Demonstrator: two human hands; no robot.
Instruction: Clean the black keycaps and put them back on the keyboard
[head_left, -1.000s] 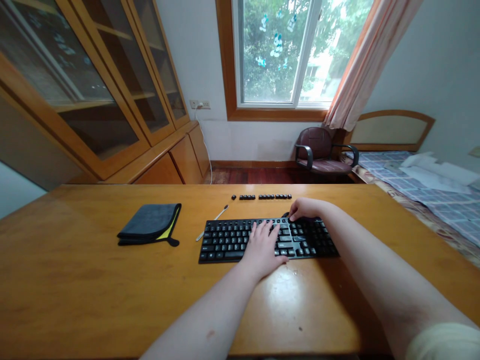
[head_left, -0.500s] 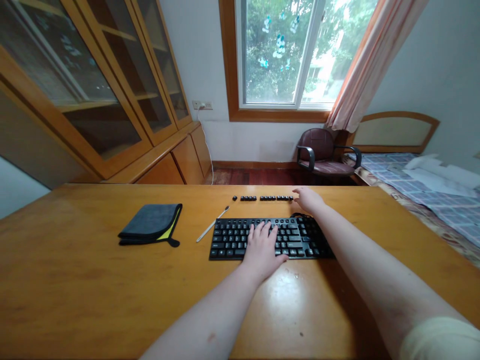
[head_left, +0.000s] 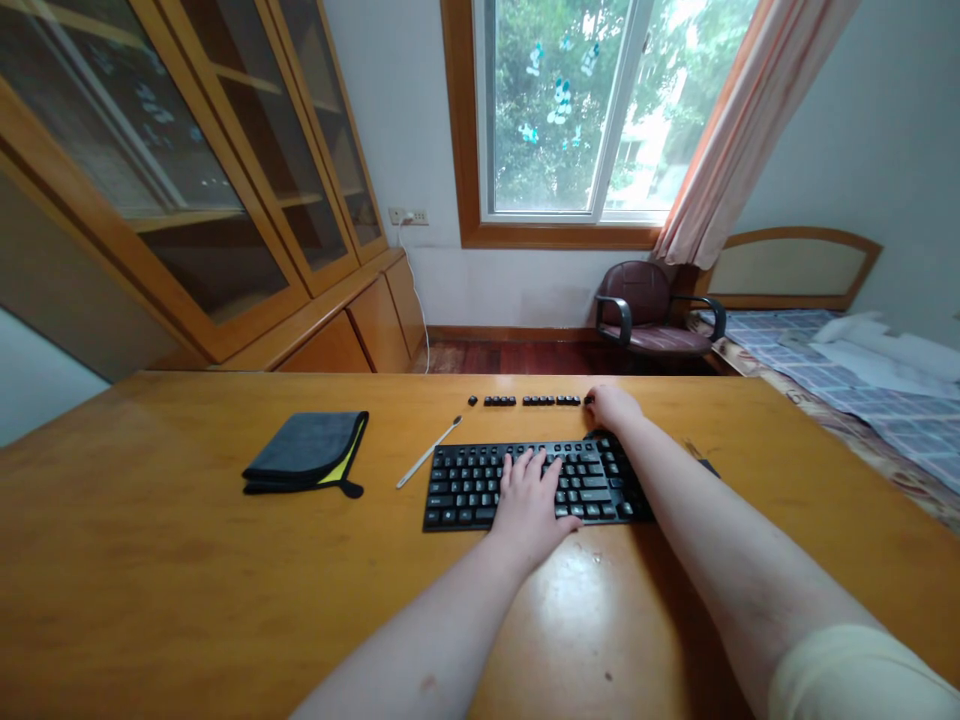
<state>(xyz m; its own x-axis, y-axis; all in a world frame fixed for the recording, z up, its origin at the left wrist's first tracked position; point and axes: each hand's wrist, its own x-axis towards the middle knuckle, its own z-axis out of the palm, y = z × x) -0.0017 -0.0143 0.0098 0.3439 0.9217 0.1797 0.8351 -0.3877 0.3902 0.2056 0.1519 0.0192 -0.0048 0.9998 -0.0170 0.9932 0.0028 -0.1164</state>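
A black keyboard (head_left: 465,490) lies on the desk, its right part hidden under my right forearm. My left hand (head_left: 529,500) rests on the keyboard with fingers spread over the keys. Beyond it, a row of loose black keycaps (head_left: 538,401) lines the desk, with a single keycap (head_left: 472,400) at the left end. At the row's right end my right hand (head_left: 615,408) pinches a keycap (head_left: 589,400) between its fingertips, at desk level. Left of the keyboard lies a thin white brush (head_left: 429,453) with a dark tip.
A folded grey cloth (head_left: 304,450) with yellow inside lies on the left of the desk (head_left: 150,560). Past my right forearm, a small black item with thin wires (head_left: 697,453) shows in part. Beyond the desk stand a chair (head_left: 641,310), a bed and a glass-fronted cabinet.
My right hand's fingers have closed on the keycap at the row's right end, and a small gap now parts it from its neighbours. My left hand stays on the keyboard.
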